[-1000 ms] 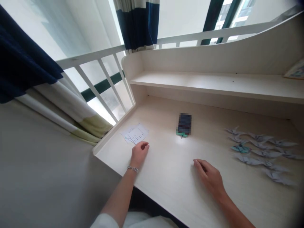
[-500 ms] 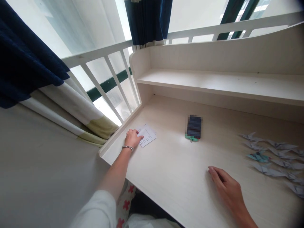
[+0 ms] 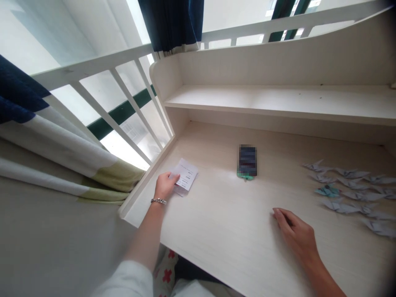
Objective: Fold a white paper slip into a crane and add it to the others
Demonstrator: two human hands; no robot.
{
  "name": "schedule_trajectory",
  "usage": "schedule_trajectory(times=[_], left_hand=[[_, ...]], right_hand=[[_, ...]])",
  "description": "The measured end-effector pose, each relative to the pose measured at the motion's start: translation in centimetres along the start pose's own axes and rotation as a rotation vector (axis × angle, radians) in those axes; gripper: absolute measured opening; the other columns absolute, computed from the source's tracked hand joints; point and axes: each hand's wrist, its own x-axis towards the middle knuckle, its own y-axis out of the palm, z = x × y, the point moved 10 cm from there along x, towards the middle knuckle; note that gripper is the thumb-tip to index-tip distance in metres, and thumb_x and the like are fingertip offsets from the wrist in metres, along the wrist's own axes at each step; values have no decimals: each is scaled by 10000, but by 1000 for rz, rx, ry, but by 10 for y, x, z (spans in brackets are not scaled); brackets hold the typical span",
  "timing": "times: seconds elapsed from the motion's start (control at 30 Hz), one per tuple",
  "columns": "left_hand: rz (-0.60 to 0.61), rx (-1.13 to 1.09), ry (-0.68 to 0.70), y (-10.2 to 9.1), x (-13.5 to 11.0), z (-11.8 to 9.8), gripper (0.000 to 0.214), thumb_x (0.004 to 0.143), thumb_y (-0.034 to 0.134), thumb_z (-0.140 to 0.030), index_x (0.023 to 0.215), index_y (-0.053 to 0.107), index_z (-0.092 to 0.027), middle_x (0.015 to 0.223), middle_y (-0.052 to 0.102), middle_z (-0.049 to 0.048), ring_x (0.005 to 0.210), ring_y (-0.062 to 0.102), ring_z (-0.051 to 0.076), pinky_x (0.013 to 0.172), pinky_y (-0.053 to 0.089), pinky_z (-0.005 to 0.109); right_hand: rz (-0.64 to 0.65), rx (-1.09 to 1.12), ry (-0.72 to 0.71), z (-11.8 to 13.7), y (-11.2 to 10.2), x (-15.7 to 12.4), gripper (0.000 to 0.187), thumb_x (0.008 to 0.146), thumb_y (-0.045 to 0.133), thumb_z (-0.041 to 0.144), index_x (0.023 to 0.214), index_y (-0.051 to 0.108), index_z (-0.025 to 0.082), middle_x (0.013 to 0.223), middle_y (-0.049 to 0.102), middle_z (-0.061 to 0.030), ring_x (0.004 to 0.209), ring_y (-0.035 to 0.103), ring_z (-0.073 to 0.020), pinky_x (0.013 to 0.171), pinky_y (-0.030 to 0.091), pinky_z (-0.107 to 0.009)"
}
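Observation:
My left hand, with a metal chain bracelet on its wrist, grips a printed sheet of paper at its left edge, near the desk's left side. Another piece of paper peeks out below that sheet. My right hand rests over the desk's near right part, fingers curled and pressed together, and nothing shows in them. To its right lie several folded white paper figures, like origami cranes, set in rows. One blue-green folded figure sits among them.
A phone-like dark object, pixelated, lies mid-desk with a green edge below. A raised shelf runs along the back of the white desk. Railings and curtains border the left side.
My left hand has lifted the printed sheet slightly and turned it, so the sheet is more upright. My right hand stays nearly still. The camera view has shifted a little.

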Motion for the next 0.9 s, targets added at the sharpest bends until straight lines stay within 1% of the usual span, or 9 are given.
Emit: schedule_trajectory(times=[0.13,0.23,0.33,0.43,0.53,0.6,0.7,0.8,0.9], left_hand=[[156,-149,-11,45,-19,-11,434,751,515,-515,774,616,-93,710,665,88,515,552,120,424,329,209],[352,-522,-118,98,-48,-23,414,743,575,-481,856,609,-85,808,675,116,538,567,101,410,302,182],[500,-661,-179,147,-84,-39,401,750,589,-467,869,612,-86,849,678,131,563,591,103,427,330,177],[592,-716,-207,185,-122,-52,400,774,560,-476,889,604,-95,869,680,135,599,614,118,450,356,182],[634,-724,-206,210,-153,-59,406,803,505,-496,856,594,-104,819,684,115,596,618,123,461,369,188],[642,-661,-178,219,-167,-58,411,806,488,-503,813,597,-107,790,685,104,594,618,129,461,377,196],[574,-497,-124,215,-176,-49,371,768,550,-483,764,600,-115,728,682,87,616,632,154,460,386,202],[514,-356,-112,202,-178,-39,346,753,573,-463,721,595,-119,633,664,76,561,623,150,448,388,205],[469,-288,-97,187,-175,-36,326,767,560,-444,724,593,-123,644,662,75,534,607,128,471,428,212]], right_hand=[[-69,2,-65,13,-6,2,335,806,508,464,871,674,180,784,696,-43,728,628,-204,705,447,-285],[-49,54,-52,17,-6,4,354,825,478,459,864,678,169,764,690,-52,714,621,-198,694,445,-291],[-3,176,21,17,-1,5,394,837,443,479,880,675,163,769,688,-65,730,618,-202,698,451,-306],[142,426,183,13,22,0,456,833,421,529,1002,616,153,857,686,-89,598,592,-171,529,446,-285],[287,614,248,21,44,-8,477,762,555,517,1062,546,146,813,684,-86,578,594,-167,477,426,-259],[344,660,242,25,50,-11,417,723,617,487,956,564,145,702,672,-61,541,578,-156,459,405,-244],[369,681,245,22,49,-12,334,717,626,469,799,579,149,579,631,-29,453,513,-125,423,363,-234],[357,650,266,12,46,-11,318,711,628,458,805,598,156,609,642,-37,476,533,-140,428,376,-243],[350,597,271,3,45,-10,308,715,618,446,841,615,165,696,671,-60,554,585,-171,463,413,-258]])
